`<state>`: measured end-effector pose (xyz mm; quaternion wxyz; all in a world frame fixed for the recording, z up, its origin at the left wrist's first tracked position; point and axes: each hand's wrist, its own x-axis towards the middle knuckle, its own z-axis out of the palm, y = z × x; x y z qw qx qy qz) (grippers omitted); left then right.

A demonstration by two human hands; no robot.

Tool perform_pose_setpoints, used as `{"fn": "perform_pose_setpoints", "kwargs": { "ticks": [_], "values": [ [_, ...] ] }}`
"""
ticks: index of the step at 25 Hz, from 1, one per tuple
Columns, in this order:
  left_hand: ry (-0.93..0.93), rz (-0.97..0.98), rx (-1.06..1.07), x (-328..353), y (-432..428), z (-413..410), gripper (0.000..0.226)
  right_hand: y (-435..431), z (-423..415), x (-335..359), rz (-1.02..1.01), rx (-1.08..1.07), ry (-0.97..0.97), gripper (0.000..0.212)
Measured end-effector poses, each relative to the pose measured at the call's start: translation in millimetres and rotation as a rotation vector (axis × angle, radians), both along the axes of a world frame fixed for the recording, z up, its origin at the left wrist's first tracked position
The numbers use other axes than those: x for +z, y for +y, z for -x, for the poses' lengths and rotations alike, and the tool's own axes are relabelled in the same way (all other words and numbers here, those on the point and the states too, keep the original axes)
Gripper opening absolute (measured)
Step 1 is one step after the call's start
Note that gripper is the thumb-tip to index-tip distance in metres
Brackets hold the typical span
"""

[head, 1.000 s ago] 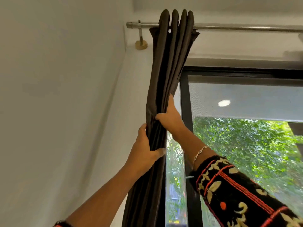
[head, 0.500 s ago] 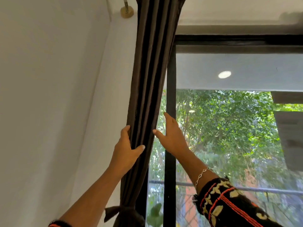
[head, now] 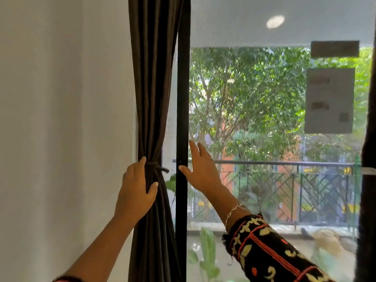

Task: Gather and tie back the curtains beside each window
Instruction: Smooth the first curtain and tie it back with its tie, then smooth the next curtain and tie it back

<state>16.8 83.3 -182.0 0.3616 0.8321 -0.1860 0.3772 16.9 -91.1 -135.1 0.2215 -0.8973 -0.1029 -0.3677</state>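
Observation:
A dark brown curtain (head: 154, 78) hangs gathered in folds between the white wall and the black window frame (head: 183, 98). A dark tie-back (head: 157, 167) cinches it at mid-height, its loose end sticking out to the right. My left hand (head: 136, 190) rests on the curtain's left side just at and below the tie, fingers behind the folds and thumb across the front. My right hand (head: 198, 169) hovers in front of the frame and glass, fingers straight and spread, clear of the curtain and holding nothing.
A white wall (head: 61, 119) fills the left. Through the glass (head: 254, 98) I see trees and a balcony railing (head: 284, 163). A second dark curtain edge (head: 368, 180) shows at the far right. Green plant leaves (head: 207, 247) sit low by the frame.
Both hands have slid down the curtain from near the rod to the tie-back level. My right hand has let go of the folds and moved right, off the curtain. The view has dropped.

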Motion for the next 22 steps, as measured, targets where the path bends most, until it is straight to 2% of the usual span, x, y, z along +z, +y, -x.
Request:
{"fn": "perform_pose_setpoints", "kwargs": {
  "ticks": [4,8,13,17,22],
  "values": [
    [-0.007,-0.185,0.042,-57.1,-11.6,26.4,0.064,-21.4,22.0,-61.7,-0.004,-0.045,0.112,0.076],
    [0.108,-0.321,0.092,-109.2,-21.5,43.1,0.066,-35.5,40.8,-115.4,-0.008,-0.087,0.176,0.076],
    [0.169,-0.633,0.159,-162.8,-44.4,52.1,0.069,-57.7,62.2,-180.3,0.047,-0.159,0.278,0.075],
    [0.184,-0.723,0.101,-197.3,-78.8,59.6,0.07,-91.0,84.6,-225.3,0.118,-0.242,0.331,0.075],
    [0.216,-0.758,-0.09,-220.6,-151.8,78.8,0.071,-152.4,127.9,-270.7,0.286,-0.402,0.362,0.071]
  ]
}}
